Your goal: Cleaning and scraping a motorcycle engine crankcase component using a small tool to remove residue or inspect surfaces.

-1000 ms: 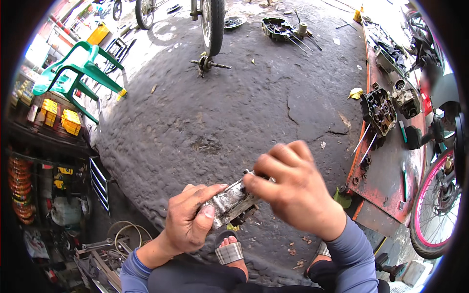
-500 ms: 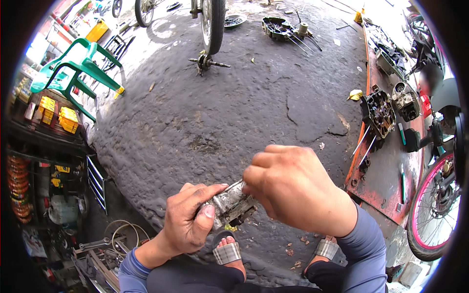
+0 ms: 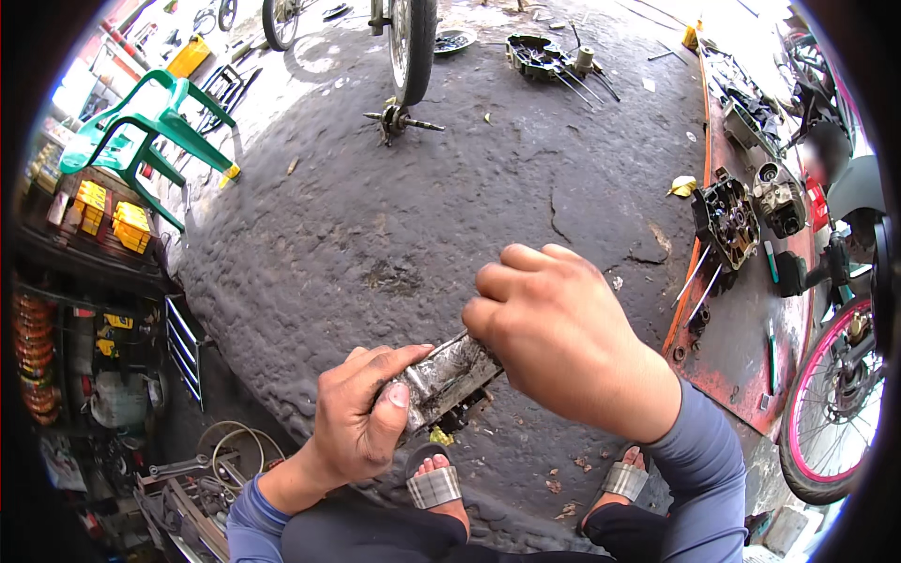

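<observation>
My left hand clasps the left end of the grimy metal part over the dark ground, and my right hand, its curled fingers' hold impossible to tell, has risen slightly at the right end, where work apparently remains centred.

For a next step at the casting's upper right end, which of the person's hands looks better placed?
Probably the right hand: it is curled at that end of the grimy metal casting. The left hand grips the opposite end, so it seems better suited to steadying.
</observation>
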`<state>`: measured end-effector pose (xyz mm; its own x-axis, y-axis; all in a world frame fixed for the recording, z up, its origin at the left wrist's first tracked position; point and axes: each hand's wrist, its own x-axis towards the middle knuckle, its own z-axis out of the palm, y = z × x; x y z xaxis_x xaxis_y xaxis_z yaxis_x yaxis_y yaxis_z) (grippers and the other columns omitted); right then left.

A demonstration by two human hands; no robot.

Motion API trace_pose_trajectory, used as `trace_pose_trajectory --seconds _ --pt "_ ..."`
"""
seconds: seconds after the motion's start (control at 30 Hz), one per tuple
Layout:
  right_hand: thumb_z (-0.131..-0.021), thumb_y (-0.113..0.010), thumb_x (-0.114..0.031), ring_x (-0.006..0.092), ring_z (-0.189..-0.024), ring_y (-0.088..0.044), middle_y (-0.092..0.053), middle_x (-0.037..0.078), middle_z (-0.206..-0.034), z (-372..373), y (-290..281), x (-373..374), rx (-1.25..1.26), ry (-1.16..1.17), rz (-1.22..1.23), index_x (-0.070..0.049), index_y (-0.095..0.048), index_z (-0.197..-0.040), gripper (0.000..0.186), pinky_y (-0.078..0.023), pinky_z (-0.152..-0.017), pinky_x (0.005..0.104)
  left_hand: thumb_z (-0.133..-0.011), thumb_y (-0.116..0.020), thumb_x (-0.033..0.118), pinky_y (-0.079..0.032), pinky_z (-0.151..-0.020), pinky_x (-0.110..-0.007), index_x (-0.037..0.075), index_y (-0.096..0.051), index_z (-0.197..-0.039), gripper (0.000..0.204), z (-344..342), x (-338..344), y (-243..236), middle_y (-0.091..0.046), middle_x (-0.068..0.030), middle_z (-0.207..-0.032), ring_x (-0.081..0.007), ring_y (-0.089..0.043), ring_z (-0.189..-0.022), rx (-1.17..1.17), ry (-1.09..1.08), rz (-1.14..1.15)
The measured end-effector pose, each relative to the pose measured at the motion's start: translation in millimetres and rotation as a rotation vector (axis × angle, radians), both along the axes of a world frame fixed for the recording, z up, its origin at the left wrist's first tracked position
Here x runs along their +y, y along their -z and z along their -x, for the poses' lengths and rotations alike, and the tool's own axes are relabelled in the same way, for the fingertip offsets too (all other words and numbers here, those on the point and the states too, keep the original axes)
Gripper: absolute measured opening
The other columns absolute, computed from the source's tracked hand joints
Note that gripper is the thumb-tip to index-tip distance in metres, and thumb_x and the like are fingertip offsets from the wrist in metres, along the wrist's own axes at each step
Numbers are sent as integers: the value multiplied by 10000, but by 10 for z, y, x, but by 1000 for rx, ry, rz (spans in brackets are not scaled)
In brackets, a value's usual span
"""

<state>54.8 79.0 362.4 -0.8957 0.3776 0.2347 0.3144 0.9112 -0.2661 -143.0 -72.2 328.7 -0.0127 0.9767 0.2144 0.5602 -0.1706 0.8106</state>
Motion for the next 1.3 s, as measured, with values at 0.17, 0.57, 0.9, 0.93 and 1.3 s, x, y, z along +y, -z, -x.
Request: trace_pose_trajectory --seconds 0.17,0.57,0.9,0.93,1.3 --pt "-738 -702 -115 249 -893 -607 -601 21 -843 -58 76 89 50 -108 72 -124 -650 -756 56 -490 -778 387 -961 -558 200 -481 -770 -364 -42 -719 -1189 369 -17 0 26 -752 -159 -951 -275 -650 -776 -21 1 -24" --pt "-765 -692 -171 217 -942 -571 -576 -6 -806 -100 -147 185 -191 -272 -44 -153 -633 -704 87 -436 -842 381 -844 -608 254 -488 -695 -343 -42 -753 -1141 444 61 31 -27 -738 -152 -838 -224 -611 -720 21 81 24" --pt "-763 -692 -210 234 -920 -608 -620 30 -807 -68 -351 173 -249 -421 8 -117 -655 -696 121 -490 -806 366 -798 -679 197 -446 -696 -354 4 -755 -1141 401 36 157 -22 -674 -96 -750 -240 -597 -638 21 151 -28" --pt "-763 -693 -217 233 -916 -616 -632 33 -804 -53 -367 210 -233 -431 -6 -115 -660 -689 130 -492 -806 365 -792 -680 197 -444 -695 -355 5 -755 -1141 405 24 165 -30 -671 -94 -745 -240 -596 -637 19 159 -34" --pt "-780 -720 -228 260 -905 -684 -699 42 -755 -230 -325 268 -256 -431 15 -129 -716 -685 137 -524 -837 397 -767 -655 181 -453 -715 -350 7 -773 -1115 407 20 197 -1 -691 -90 -754 -235 -639 -660 11 185 0"
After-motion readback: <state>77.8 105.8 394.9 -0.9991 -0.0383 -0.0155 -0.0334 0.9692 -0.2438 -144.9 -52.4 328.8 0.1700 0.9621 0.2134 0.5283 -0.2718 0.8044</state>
